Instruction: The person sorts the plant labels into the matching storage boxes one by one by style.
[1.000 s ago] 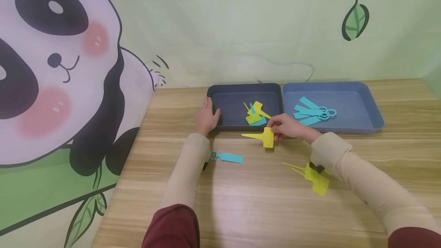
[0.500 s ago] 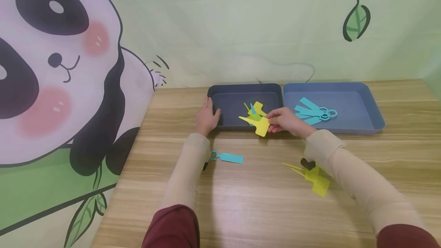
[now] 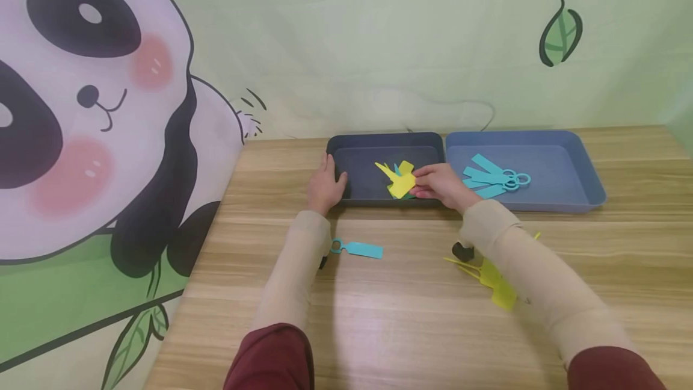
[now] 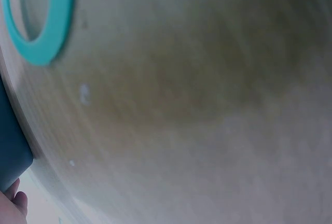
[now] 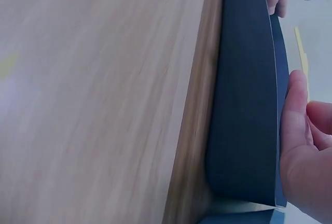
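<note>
A T-shaped yellow plant label [image 3: 402,187] is pinched between the thumb and fingers of my right hand [image 3: 441,184], over the dark tray [image 3: 354,167]. Beneath it in that tray lie several yellow and blue plant labels, partly covered by the held one. My left hand [image 3: 325,187] rests at the tray's left end, fingers straight along the rim and thumb spread toward the inside. In the right wrist view, the held label's thin stem [image 5: 302,53] rises beyond the tray wall [image 5: 246,99].
A lighter blue tray [image 3: 552,173] adjoins on the right, with several blue ring-ended plant tags [image 3: 489,178] inside. One blue ring-ended tag [image 3: 364,250] lies on the wooden table [image 3: 390,318] by my left forearm. Several yellow labels [image 3: 503,294] are partly under my right forearm.
My right hand has carried the yellow plant label up and slightly left, from in front of the dark tray to over the labels in it. My left hand stays put.
</note>
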Available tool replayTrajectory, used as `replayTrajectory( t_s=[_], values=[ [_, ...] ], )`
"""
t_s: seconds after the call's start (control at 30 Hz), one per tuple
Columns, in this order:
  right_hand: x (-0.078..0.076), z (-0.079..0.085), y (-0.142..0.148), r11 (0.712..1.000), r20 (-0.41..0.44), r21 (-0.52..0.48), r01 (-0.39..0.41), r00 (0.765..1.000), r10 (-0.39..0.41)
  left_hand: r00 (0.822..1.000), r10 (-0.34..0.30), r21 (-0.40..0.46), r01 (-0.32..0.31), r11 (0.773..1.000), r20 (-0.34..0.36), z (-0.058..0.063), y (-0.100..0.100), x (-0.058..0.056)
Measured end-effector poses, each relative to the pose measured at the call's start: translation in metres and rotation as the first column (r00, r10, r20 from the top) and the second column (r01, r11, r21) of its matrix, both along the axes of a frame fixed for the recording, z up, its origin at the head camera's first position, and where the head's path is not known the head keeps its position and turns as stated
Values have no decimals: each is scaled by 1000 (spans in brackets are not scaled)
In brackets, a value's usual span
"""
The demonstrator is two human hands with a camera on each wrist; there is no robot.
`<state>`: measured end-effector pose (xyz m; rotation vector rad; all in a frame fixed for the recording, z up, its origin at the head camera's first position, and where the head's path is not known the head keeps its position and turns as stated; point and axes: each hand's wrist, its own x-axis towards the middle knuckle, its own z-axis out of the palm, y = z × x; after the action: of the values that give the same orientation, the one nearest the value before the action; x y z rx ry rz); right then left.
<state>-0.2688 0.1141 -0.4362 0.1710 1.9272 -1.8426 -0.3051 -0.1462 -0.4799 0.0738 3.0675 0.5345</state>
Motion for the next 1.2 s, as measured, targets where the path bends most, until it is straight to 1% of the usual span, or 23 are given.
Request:
replayTrajectory(
  t_s=[0.17,0.3,0.57,0.87,1.2],
  values=[
    [-5,-2,-4,994,89,-89,65,994,-57,1000,1,4,-1,1000,11,1,0,1],
    [-8,-4,-6,988,126,-112,103,988,-89,1000,2,9,-2,1000,18,2,0,1],
    [-13,-8,-12,990,133,-64,127,984,-117,1000,5,-5,-5,1000,3,0,0,1],
    [-18,-11,-16,987,140,34,159,977,-162,1000,4,-3,-4,1000,14,-1,-1,-1],
    [-23,-13,-16,982,185,33,188,964,-191,1000,4,-6,-4,1000,28,0,0,-1]
  ],
)
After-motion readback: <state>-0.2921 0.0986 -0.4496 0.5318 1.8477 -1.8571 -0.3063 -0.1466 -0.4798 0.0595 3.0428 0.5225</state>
